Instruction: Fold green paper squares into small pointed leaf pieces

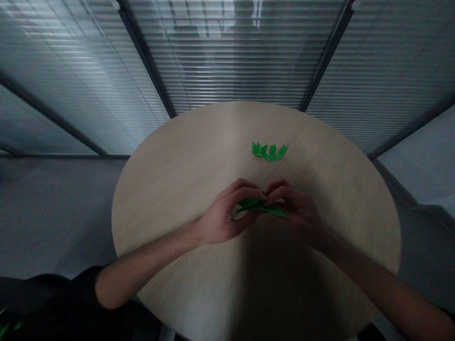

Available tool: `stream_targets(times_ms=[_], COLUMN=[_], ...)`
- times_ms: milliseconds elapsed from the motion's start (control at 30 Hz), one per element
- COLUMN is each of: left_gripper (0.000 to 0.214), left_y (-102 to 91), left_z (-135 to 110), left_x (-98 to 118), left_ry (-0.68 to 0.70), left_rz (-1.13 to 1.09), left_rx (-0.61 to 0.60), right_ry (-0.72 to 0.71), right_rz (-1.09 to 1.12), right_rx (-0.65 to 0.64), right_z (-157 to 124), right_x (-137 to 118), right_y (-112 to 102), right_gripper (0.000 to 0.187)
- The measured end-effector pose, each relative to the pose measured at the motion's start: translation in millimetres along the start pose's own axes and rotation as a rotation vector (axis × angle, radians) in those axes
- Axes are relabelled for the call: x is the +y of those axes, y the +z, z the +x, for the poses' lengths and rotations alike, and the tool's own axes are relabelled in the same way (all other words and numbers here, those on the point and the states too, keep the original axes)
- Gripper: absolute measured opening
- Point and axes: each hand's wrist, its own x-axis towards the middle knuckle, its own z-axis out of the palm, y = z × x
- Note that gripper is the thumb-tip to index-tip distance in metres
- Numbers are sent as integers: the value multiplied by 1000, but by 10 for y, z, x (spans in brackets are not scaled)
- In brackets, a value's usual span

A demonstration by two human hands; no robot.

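Note:
A piece of green folded paper [251, 203] is held between my two hands over the middle of the table. My left hand [227, 213] grips it from the left, thumb below and fingers above. Closed on its right part is my right hand [296, 208], whose fingertips meet the left ones at the paper's top edge. Part of the paper is covered by the fingers. Just beyond my hands, several small green folded paper pieces [272, 152] lie side by side in a row on the tabletop.
The round wooden table [170, 175] stands close to glass panels with blinds [238, 71] and dark frames. Grey floor [53, 208] shows on the left. My body casts a dark shadow over the table's near part.

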Motion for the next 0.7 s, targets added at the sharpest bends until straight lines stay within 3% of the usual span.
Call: stream_targets(times_ms=[200, 333, 533, 700], left_gripper=[15, 7, 10, 22], left_y=[27, 28, 29, 0], left_z=[-21, -27, -66, -42], left_x=[29, 33, 8, 3], left_ry=[-89, -154, -268, -168], left_rz=[14, 31, 49, 61], left_rx=[21, 89, 139, 112], right_ry=[-66, -199, -302, -258], right_rz=[-175, -383, -482, -434], right_rx=[82, 120, 103, 131], right_z=[10, 18, 7, -10], right_x=[-33, -76, -71, -59], right_y=[18, 37, 48, 32], right_gripper=[23, 16, 14, 16])
